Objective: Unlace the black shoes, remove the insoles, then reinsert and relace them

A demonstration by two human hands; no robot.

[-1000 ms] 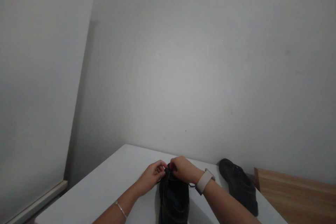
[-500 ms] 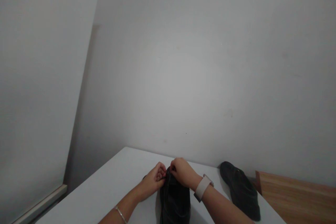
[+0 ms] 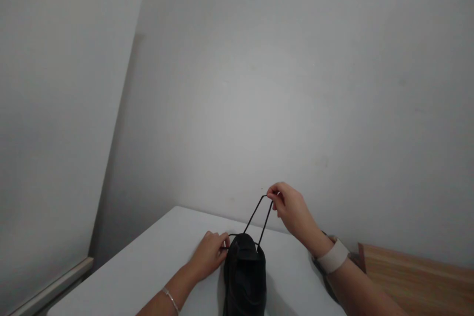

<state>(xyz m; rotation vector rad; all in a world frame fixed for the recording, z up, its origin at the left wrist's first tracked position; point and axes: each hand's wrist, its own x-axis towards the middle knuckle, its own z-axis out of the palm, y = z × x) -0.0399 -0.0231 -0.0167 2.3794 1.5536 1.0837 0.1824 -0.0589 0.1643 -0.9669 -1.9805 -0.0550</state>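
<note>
A black shoe (image 3: 245,276) stands on the white table (image 3: 159,256) with its heel opening toward me. Raised above its far right side, my right hand (image 3: 291,207) pinches a black shoelace (image 3: 263,222), which runs down in two taut strands to the shoe. My left hand (image 3: 211,254) is low at the shoe's left side, fingers closed on a stretch of the lace by the tongue. A second dark shoe (image 3: 328,284) lies at the right, mostly hidden behind my right forearm.
A plain grey wall (image 3: 237,108) rises behind the table's far edge. Past the table's right side is a wooden panel (image 3: 414,276). A pale ledge (image 3: 55,289) runs along the lower left, under a white upright surface (image 3: 62,108).
My right hand has moved up and to the right from the shoe, drawing the lace out taut. My left hand has shifted slightly left and down and turned, its fingers now on the lace.
</note>
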